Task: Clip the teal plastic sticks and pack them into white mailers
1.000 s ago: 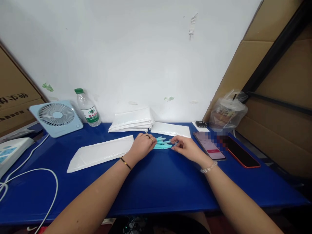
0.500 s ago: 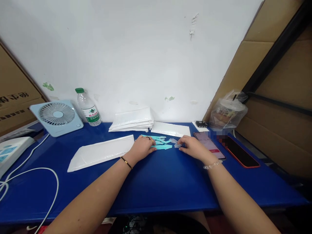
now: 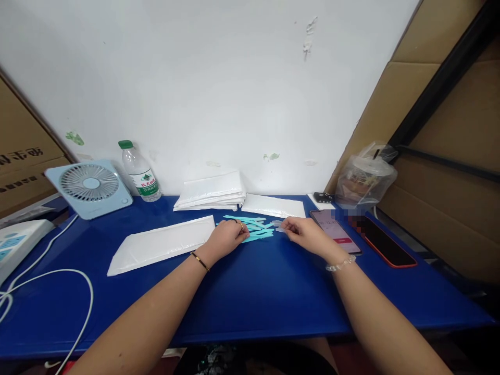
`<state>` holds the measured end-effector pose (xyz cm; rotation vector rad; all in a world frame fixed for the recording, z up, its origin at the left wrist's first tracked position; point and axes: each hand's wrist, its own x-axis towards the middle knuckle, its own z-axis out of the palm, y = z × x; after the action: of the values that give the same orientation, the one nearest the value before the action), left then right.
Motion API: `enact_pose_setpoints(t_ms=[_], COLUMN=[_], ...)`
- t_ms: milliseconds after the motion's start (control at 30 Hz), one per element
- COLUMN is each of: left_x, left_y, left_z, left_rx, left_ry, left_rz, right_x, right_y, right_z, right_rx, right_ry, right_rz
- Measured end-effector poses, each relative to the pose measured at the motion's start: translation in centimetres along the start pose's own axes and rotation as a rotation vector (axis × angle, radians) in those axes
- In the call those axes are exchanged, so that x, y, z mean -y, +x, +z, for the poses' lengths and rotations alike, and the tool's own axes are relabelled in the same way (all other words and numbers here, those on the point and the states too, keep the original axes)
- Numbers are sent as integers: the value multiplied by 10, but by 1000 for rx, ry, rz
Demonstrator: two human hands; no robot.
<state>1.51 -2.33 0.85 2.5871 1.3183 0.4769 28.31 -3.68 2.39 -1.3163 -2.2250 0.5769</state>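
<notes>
Between my hands lies a loose pile of thin turquoise plastic strips (image 3: 258,227), their exact kind too small to tell. My left hand (image 3: 227,236) rests at the pile's left side, thumb and fingers pinched together at a turquoise strip. On the right, the fingers of my right hand (image 3: 303,232) are drawn together at some small translucent flat pieces (image 3: 277,225), which stick out to the left of the fingertips. A white padded envelope (image 3: 160,245) lies flat just left of my left hand.
Behind the pile are a stack of white padded envelopes (image 3: 211,191) and another envelope (image 3: 273,204). A fan (image 3: 90,183) and water bottle (image 3: 140,174) stand back left. Two phones (image 3: 338,233) and a bagged drink cup (image 3: 363,179) are right. A white cable (image 3: 88,289) crosses the left side.
The turquoise strips have shifted and lie more spread and crossed. My left hand has moved slightly left, and the fingers of my right hand have curled closer together around the translucent pieces.
</notes>
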Motion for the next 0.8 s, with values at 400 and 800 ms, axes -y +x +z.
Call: enact_pose_setpoints(t_ms=[400,800], left_x=[-5,-1], left_y=[0,2], left_z=[-5,-5], left_rx=[-36,-138], left_ry=[8,40], left_rz=[9,-32], right_x=[5,-3], right_y=[0,6], right_z=[2,8], right_rx=[-49,-154], right_ry=[51,71], right_rz=[-65,-13])
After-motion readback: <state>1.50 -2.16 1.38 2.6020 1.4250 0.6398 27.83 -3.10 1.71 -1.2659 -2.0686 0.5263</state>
